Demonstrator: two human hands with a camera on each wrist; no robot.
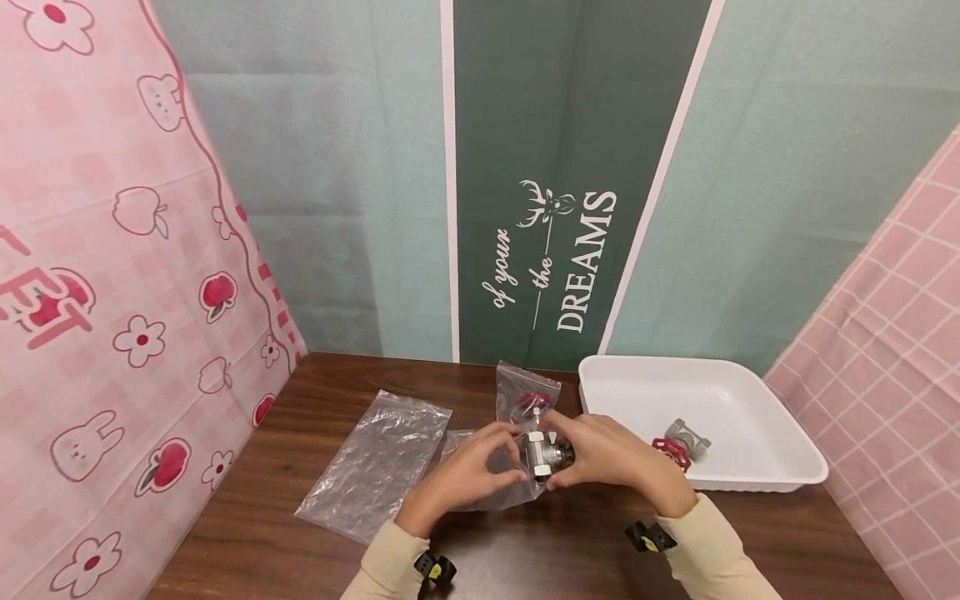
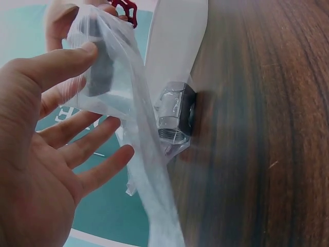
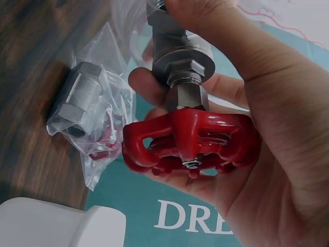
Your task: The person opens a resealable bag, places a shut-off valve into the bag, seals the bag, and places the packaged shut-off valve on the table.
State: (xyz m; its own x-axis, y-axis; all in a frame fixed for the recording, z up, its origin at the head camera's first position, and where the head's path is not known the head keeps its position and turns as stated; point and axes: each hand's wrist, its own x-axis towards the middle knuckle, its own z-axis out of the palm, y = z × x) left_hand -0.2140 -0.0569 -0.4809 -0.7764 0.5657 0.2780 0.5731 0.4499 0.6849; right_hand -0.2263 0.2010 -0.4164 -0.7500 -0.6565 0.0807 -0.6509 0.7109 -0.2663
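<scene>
In the right wrist view my right hand [image 3: 277,98] grips a metal gate valve [image 3: 180,54] with a red handwheel [image 3: 190,139]. One end of this valve sits inside a clear plastic bag [image 2: 110,105]. My left hand [image 2: 46,139] pinches that bag between thumb and index finger, the other fingers spread apart. Both hands are close together over the table in the head view, the left hand [image 1: 476,467] left of the valve and the right hand [image 1: 603,450] right of it. Just behind them lies a second valve [image 3: 82,95] in its own clear bag [image 1: 517,387].
A white tray [image 1: 780,417] stands at the right, holding an unbagged valve [image 1: 686,437] with a red handwheel. A flat clear plastic bag [image 1: 375,458] lies on the brown wooden table [image 1: 322,392] at the left. Printed cloths [image 1: 360,208] hang behind and at both sides.
</scene>
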